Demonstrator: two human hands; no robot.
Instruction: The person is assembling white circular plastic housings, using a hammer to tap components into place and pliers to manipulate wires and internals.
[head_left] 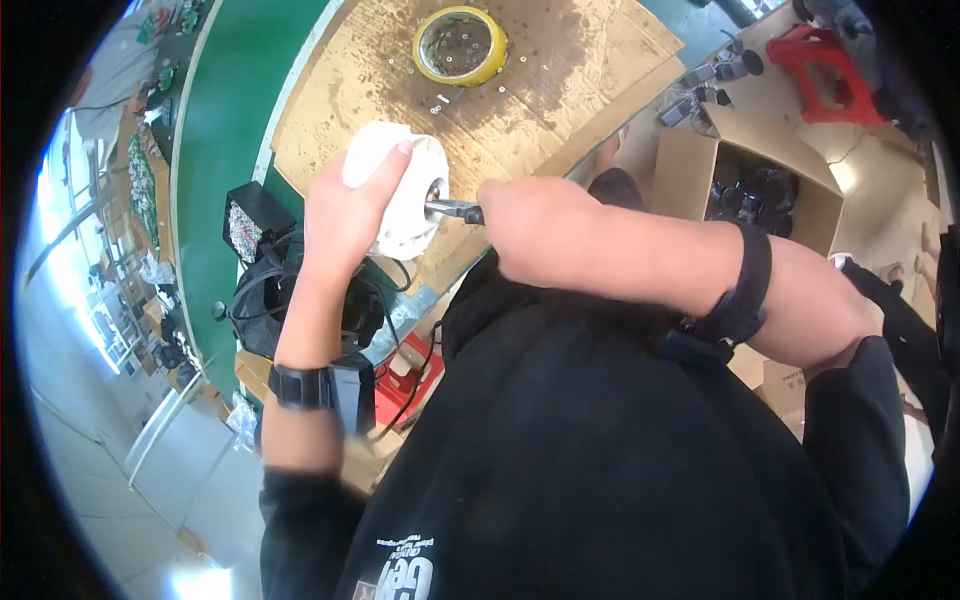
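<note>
My left hand (343, 215) is closed around a white, rounded plastic housing (415, 215), its thumb pressed along the top. The housing is tilted so that a round opening faces right. From the right, my right hand (535, 228) grips a pair of pliers (458, 210) by the handles, which are mostly hidden in the fist. The metal jaws reach into the opening; what they touch inside is too small to tell. Beyond the hands, a yellow tape roll (497, 55) lies on a stained cardboard sheet (590, 75), with several small nut-like pieces inside and around it.
A green tabletop (225, 110) extends left of the cardboard. Beside my left forearm stand a black bin (262, 208) of small parts and some black cables. An open carton (683, 170) with black parts sits at right, near a red stool (850, 85).
</note>
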